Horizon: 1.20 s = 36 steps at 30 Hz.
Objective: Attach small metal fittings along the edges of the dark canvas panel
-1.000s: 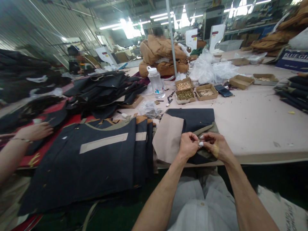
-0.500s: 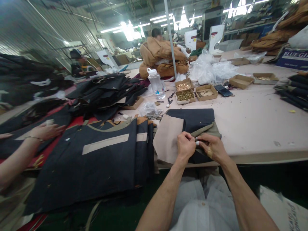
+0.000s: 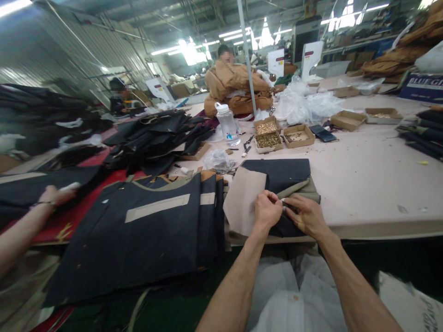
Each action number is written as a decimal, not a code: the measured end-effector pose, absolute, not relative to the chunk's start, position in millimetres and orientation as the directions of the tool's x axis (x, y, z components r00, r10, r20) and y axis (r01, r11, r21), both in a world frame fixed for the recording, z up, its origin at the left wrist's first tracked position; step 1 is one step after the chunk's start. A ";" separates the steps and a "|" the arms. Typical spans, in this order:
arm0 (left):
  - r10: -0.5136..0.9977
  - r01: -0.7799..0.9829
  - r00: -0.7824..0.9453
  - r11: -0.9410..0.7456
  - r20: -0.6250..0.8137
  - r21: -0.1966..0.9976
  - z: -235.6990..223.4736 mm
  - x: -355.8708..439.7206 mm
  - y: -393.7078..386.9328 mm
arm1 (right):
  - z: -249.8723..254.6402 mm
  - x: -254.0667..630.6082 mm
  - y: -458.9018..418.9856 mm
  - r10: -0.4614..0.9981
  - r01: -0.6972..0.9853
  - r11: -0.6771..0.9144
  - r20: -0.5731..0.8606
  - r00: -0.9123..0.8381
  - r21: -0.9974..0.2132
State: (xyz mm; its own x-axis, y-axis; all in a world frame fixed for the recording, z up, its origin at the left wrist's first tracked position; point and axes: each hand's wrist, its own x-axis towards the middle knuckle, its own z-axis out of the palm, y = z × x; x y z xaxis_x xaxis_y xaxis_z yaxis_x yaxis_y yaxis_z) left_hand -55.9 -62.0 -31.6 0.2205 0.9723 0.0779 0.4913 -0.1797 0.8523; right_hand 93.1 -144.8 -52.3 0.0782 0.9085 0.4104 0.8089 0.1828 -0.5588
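A folded dark navy cloth piece [image 3: 287, 169] with an olive underside lies at the table edge, a beige panel [image 3: 243, 199] at its left. My left hand [image 3: 267, 213] is closed, fingers curled and pinching the cloth's near part. Close beside it, my right hand [image 3: 305, 215] pinches the same cloth, thumb and forefinger together. Something small and white shows at the right fingertips; whether it is a finger wrap or a separate piece I cannot tell. What lies between the fingertips is hidden.
To the left, a stack of dark cloth pieces [image 3: 152, 240] hangs over the edge. A co-worker's hand [image 3: 57, 194] is beyond it. Small boxes of metal fittings [image 3: 268, 140], a water bottle [image 3: 228, 125], a phone [image 3: 323, 133] and plastic bags [image 3: 301, 101] stand farther back.
The view has shifted slightly. My hands stay at the same spot on the cloth, with a small shift of the right fingers. The co-worker's hand at left has moved left.
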 end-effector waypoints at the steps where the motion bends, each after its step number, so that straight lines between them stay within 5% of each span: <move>1: 0.973 0.493 0.217 -0.182 0.081 0.851 -31.9 -55.5 -62.6 | -51.5 92.1 -145.2 0.908 0.811 0.185 0.412 0.074 -0.554; 13: 0.992 0.509 0.124 -0.094 0.035 0.856 -30.3 -53.7 -66.1 | -50.6 90.7 -144.7 0.914 0.820 0.151 0.394 0.097 -0.552; 30: 0.988 0.628 0.019 -0.132 0.155 0.767 -35.5 -49.7 -70.3 | -45.6 90.7 -146.7 0.938 0.897 0.061 0.333 0.099 -0.439; 36: 0.961 0.660 0.232 -0.267 0.147 0.702 -24.4 -62.6 -75.8 | -45.1 89.4 -143.8 0.949 0.900 0.013 0.290 0.126 -0.435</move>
State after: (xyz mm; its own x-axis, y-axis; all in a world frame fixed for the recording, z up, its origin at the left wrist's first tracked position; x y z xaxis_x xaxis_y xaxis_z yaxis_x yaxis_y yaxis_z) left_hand -62.6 -75.8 -24.4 0.2324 0.9614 0.1472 0.6604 -0.2671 0.7018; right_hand 89.4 -143.8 -45.1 0.1263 0.9486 0.2903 0.9001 0.0134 -0.4355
